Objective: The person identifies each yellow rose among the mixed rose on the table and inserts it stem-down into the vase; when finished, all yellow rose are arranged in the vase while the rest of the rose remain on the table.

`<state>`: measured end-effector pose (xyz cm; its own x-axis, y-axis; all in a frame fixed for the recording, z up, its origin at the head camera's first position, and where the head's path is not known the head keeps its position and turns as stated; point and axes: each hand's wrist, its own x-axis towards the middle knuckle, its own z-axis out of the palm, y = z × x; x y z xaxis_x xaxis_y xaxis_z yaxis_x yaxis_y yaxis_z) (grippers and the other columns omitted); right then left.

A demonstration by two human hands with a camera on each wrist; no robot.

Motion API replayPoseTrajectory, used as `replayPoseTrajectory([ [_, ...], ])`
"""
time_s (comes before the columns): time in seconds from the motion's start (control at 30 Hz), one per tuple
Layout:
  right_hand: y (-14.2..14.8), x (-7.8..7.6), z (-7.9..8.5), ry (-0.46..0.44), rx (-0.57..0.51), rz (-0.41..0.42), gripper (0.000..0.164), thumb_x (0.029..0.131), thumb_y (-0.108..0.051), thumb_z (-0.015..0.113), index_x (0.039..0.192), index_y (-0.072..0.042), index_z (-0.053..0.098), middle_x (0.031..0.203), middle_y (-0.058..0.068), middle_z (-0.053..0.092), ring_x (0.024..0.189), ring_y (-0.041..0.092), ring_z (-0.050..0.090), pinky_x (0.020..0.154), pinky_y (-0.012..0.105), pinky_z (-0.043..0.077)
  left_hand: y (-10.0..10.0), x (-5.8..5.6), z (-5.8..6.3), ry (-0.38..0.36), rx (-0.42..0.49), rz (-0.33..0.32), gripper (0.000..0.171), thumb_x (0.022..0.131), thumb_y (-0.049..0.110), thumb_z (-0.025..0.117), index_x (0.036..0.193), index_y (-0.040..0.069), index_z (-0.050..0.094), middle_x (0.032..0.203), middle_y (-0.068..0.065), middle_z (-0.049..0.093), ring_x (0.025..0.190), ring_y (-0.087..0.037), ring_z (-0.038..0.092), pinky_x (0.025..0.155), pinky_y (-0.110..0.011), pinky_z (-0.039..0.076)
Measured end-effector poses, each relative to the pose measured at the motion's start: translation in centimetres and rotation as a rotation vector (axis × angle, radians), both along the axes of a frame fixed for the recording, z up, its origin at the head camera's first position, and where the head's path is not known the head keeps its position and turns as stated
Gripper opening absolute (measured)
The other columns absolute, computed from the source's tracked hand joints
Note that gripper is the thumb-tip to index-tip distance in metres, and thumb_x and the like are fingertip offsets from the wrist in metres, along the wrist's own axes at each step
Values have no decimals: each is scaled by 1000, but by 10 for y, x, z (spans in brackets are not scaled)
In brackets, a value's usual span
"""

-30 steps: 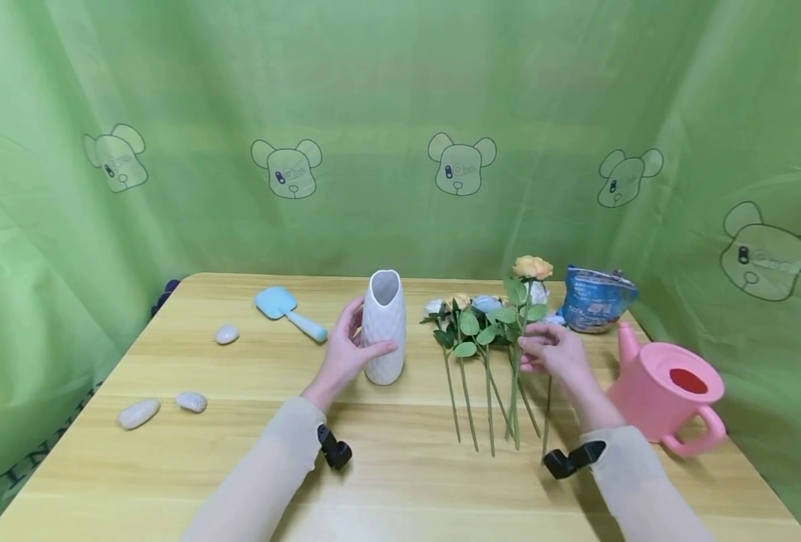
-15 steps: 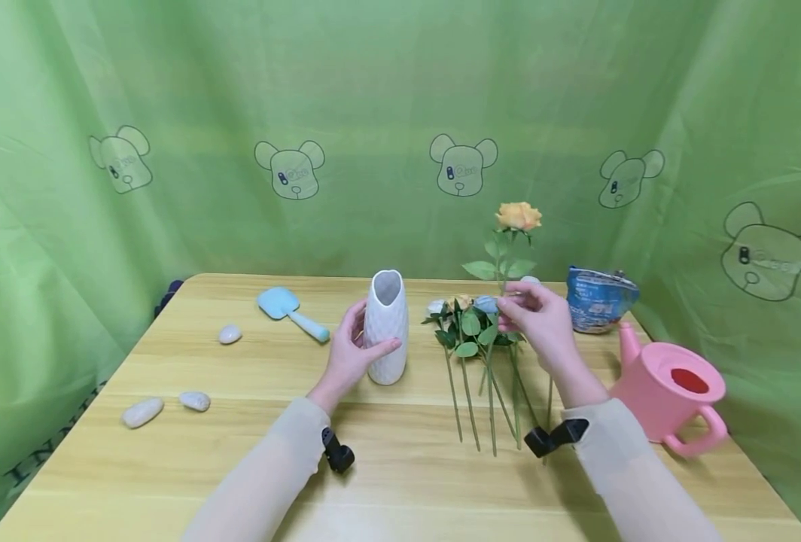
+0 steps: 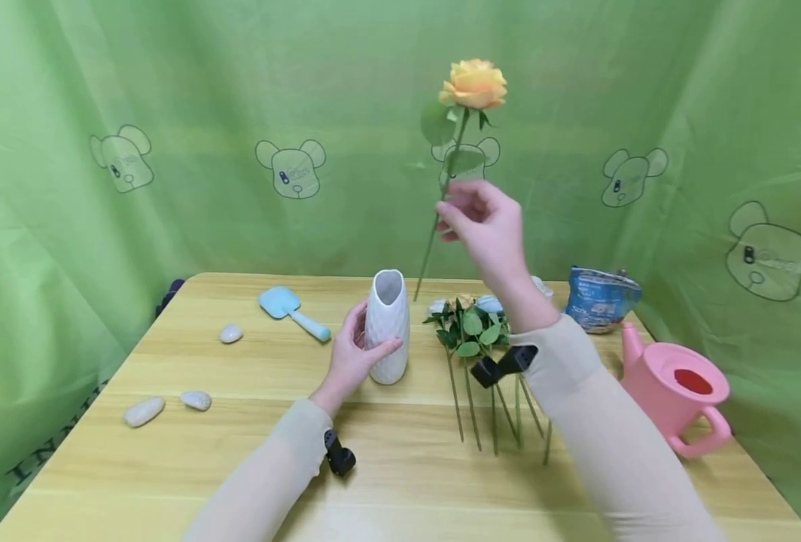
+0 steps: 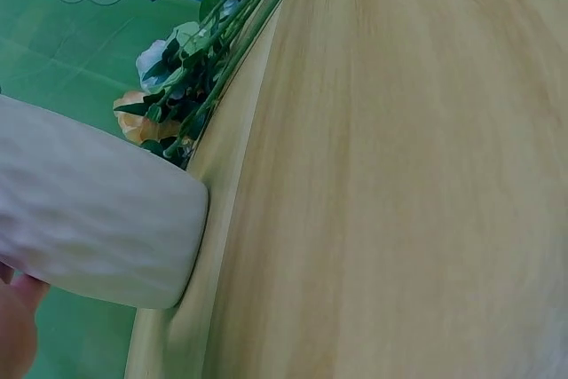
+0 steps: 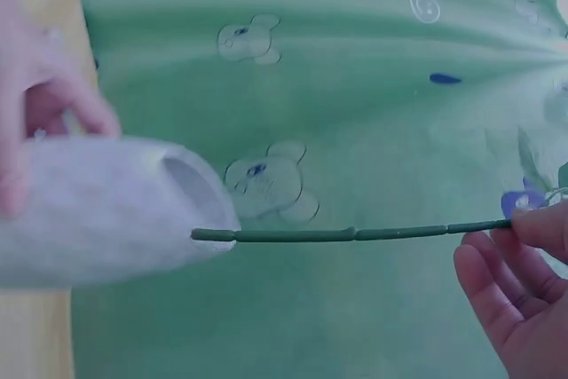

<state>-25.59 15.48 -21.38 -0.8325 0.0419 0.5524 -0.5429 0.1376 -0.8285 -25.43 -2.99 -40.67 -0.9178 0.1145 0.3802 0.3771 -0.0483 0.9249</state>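
A white textured vase [image 3: 388, 339] with a slanted mouth stands upright on the wooden table. My left hand [image 3: 354, 354] holds it from the left side, thumb across its front. High above the table, my right hand [image 3: 485, 226] pinches the green stem of a yellow-orange artificial rose [image 3: 475, 84] between thumb and fingers. The stem hangs down at a slant, its lower end just to the right of the vase's mouth in the head view. In the right wrist view, the stem tip [image 5: 213, 234] overlaps the vase rim; it does not look inserted.
Several more artificial flowers [image 3: 470, 331] lie right of the vase, stems toward me. A pink watering can [image 3: 671, 391] and a blue bag [image 3: 602, 299] stand at the right. Left lie a light-blue shovel [image 3: 293, 312] and stones [image 3: 144, 412]. A green curtain [image 3: 373, 90] surrounds the table.
My right hand has lifted the yellow-orange rose from the bunch, up and to the left toward the vase. My left hand and the vase have hardly moved.
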Motion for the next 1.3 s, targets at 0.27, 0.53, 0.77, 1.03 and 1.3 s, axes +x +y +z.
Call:
replayPoseTrajectory([
  [0.27,-35,-20,-12,26,38,53,23,84,-1,65,107,3,61,89,15,65,69,24,63,61,29,56,0,-1,-1,26,-1,2,75,73,7,79,137,10,40,130,-11,50,118,-24,49,100,-36,40],
  [0.53,-48,-24,-54,-50,284,72,19,85,0,64,104,5,63,89,16,66,70,27,62,60,32,56,0,-2,-2,39,-5,2,76,73,7,78,138,9,38,130,-12,50,118,-23,49,100,-35,40],
  [0.77,-38,-17,-58,-171,494,56,17,87,-2,63,103,2,67,90,16,68,72,26,64,58,28,56,-2,-3,-2,38,-12,2,76,74,7,78,139,8,38,131,-13,50,119,-24,48,100,-36,40],
  [1.03,-3,0,-66,-262,522,55,16,87,-7,65,100,1,67,84,14,68,68,25,64,57,31,56,-1,0,0,14,-11,1,76,75,8,78,139,12,38,131,-9,50,119,-22,48,101,-35,39],
  [1.3,36,14,-89,-281,474,14,22,88,-16,65,103,0,67,87,15,67,70,24,64,62,32,56,1,-6,-9,27,6,7,76,74,11,79,139,15,39,130,-9,50,119,-23,47,102,-36,38],
])
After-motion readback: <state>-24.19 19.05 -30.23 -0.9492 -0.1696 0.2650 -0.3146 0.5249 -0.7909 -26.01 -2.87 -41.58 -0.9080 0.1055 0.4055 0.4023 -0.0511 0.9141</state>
